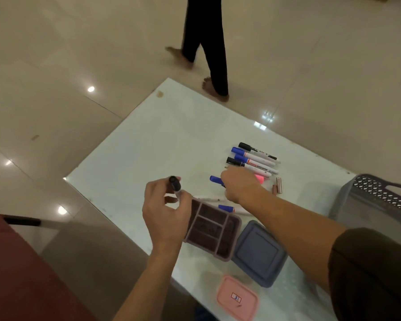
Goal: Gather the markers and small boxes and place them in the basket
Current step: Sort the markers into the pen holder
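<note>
My left hand (166, 216) holds a black-capped marker (175, 185) upright above the table. My right hand (239, 184) is closed around a blue-capped marker (215, 179) among the markers. A row of several whiteboard markers (255, 159) lies beyond it, with a pink highlighter (261, 178) beside my knuckles. Another blue-capped marker (227, 208) and a white marker (207, 198) lie by a maroon divided box (212, 235). A blue-grey box (258, 252) and a pink box (237, 297) sit nearer me. The grey perforated basket (377, 195) stands at the right.
The white table (160, 147) ends close on the left and far sides. Two small rose-coloured tubes (277, 185) lie right of the highlighter. A person in dark trousers (206, 42) walks barefoot past the far table edge. A red chair (21, 274) is at my lower left.
</note>
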Tool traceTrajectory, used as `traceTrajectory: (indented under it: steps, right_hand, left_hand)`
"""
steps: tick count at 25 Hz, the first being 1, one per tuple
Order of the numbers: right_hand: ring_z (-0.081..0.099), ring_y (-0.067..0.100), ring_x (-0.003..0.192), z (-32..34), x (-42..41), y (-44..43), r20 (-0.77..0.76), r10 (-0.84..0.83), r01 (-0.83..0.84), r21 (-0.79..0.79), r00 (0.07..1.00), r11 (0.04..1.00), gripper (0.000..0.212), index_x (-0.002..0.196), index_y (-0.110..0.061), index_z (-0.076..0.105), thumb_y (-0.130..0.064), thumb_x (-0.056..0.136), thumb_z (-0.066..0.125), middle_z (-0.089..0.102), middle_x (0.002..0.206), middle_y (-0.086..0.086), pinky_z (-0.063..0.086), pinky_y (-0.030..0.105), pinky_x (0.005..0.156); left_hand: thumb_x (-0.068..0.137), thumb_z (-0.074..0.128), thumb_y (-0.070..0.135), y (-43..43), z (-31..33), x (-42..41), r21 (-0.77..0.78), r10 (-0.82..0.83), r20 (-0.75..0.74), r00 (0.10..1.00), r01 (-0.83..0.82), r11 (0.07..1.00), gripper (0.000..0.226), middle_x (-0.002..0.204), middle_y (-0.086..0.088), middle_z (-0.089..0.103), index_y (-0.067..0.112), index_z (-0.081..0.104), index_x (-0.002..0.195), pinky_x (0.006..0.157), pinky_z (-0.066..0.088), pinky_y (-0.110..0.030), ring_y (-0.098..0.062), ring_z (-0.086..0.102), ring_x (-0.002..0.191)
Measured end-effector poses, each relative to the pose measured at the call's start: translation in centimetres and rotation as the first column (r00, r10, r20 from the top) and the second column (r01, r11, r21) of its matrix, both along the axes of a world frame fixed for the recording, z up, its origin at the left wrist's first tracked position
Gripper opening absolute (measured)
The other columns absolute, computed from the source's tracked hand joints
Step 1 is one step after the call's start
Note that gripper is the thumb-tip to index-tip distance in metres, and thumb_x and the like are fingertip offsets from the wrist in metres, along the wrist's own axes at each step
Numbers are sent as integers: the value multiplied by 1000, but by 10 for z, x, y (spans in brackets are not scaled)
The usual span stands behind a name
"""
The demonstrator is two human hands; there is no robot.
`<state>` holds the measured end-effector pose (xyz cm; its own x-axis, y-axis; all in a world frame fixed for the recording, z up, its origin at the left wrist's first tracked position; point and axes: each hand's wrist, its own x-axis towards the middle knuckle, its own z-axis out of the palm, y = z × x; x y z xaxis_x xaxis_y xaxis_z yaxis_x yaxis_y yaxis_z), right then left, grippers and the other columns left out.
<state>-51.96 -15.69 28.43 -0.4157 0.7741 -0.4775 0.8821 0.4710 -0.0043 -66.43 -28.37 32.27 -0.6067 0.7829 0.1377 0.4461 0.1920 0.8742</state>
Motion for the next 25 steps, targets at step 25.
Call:
traceTrajectory:
  steps: [25]
  right_hand:
    - [54, 10, 59, 92, 38, -134, -610, -737, 815, -246, 291, 525, 17, 80, -17, 60, -28, 85, 71, 59, 65, -4, 42, 23, 54]
  left_hand:
    - [87, 67, 15, 5, -4, 42, -97, -122, 77, 990, 130, 987, 45, 121, 11, 61, 24, 55, 129, 80, 38, -2, -7, 58, 113]
